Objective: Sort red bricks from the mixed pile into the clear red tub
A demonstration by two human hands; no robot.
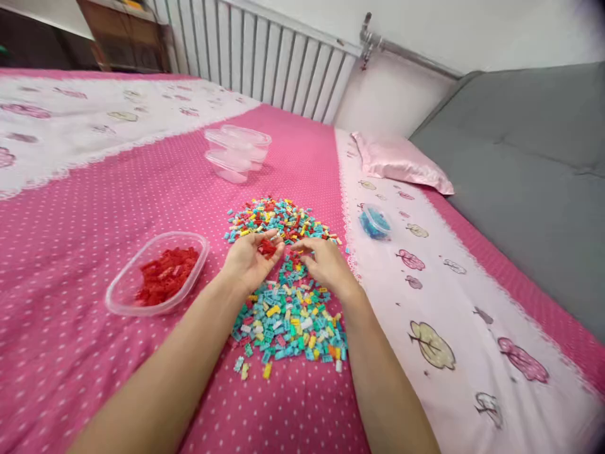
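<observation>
Loose toy building bricks lie in two heaps on the bed, a far mixed heap (265, 217) with many red ones and a near heap (288, 321) of mostly turquoise, yellow and white. Over the place where they meet, my left hand (248, 258) is turned palm up, fingers curled round a few red bricks (267, 248). My right hand (326, 261) hovers just to its right, fingers bent down at the edge of the far heap. Whether its fingertips pinch a brick is too small to make out. Red bricks (167, 274) partly fill a clear plastic container (116, 301) on the left.
Empty clear containers (239, 151) stand together farther back. A small lidded box of blue bricks (375, 222) sits to the right. Behind it lies a pink pillow (401, 161), beside a grey padded headboard (520, 183). A white radiator (265, 57) lines the wall.
</observation>
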